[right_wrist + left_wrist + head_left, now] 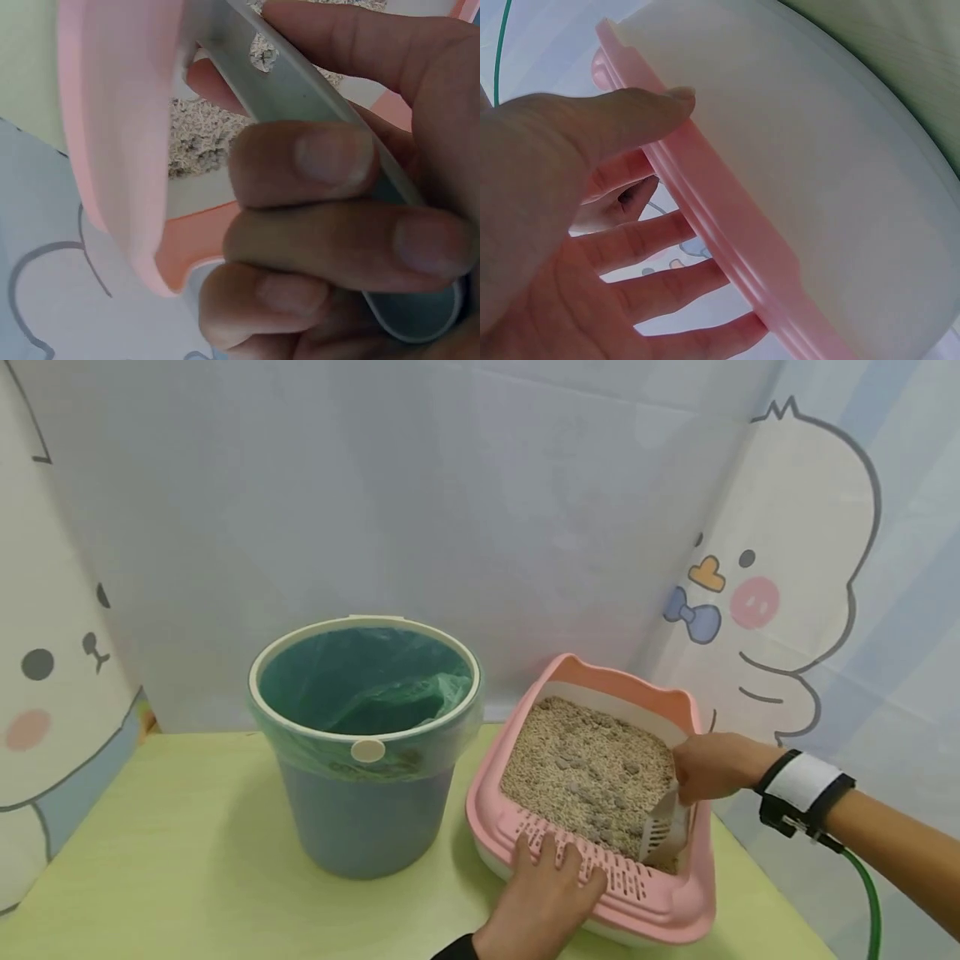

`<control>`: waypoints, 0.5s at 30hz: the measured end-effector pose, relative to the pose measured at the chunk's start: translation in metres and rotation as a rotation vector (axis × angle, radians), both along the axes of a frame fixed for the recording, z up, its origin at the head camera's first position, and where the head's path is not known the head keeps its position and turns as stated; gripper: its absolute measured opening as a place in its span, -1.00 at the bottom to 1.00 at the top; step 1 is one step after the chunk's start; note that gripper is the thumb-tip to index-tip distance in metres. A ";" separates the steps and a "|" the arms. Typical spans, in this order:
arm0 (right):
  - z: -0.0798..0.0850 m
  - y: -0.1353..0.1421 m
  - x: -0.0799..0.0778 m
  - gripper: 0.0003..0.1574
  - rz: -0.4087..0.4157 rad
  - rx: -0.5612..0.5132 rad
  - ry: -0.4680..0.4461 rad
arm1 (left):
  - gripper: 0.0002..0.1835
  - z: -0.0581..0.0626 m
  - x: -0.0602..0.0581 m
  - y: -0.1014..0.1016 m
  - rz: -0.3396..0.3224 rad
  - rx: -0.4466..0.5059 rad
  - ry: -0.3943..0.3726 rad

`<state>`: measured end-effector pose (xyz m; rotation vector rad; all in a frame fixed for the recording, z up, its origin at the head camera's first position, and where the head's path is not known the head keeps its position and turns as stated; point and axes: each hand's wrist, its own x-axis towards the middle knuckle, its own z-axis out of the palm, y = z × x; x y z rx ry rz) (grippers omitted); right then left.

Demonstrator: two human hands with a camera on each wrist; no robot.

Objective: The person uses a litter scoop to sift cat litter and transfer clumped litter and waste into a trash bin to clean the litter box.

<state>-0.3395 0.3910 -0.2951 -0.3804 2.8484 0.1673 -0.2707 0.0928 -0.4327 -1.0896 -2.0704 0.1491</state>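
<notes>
A pink-rimmed litter box [660, 906] with a pale base holds tan litter [577, 735] with greyish clumps. My right hand [708, 766] grips the handle of a pale litter scoop [658, 828], its slotted head tilted down into the litter at the near right corner. Curled fingers wrap that scoop handle [300, 94] in the right wrist view. On the near side, my left hand [542, 893] holds the slotted front edge of the box. The left wrist view shows the thumb outside the pink rim [712, 187] and the fingers over its other side.
Left of the litter box stands a grey-blue bin [360, 818] lined with a green bag [442, 693]. Both sit on a yellow-green table [172, 860]. A cartoon-printed curtain [525, 527] hangs behind. From the right wristband runs a green cable [872, 902].
</notes>
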 end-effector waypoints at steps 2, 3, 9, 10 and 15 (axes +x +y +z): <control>-0.004 0.006 0.004 -0.36 0.000 -0.026 -0.003 | -0.66 0.000 0.000 0.001 0.000 -0.013 -0.001; -0.006 0.009 0.006 -0.35 0.002 -0.041 -0.003 | -0.64 0.000 0.000 0.000 0.002 -0.021 -0.011; -0.015 0.019 0.017 -0.59 0.018 -0.143 -0.018 | -0.59 0.004 0.001 -0.001 0.024 -0.056 -0.062; -0.017 0.020 0.018 -0.64 0.023 -0.158 -0.017 | -0.59 0.004 0.001 -0.002 0.025 -0.061 -0.072; -0.023 0.028 0.025 -0.73 0.059 -0.190 0.017 | -0.59 0.005 0.002 -0.001 0.002 -0.069 -0.106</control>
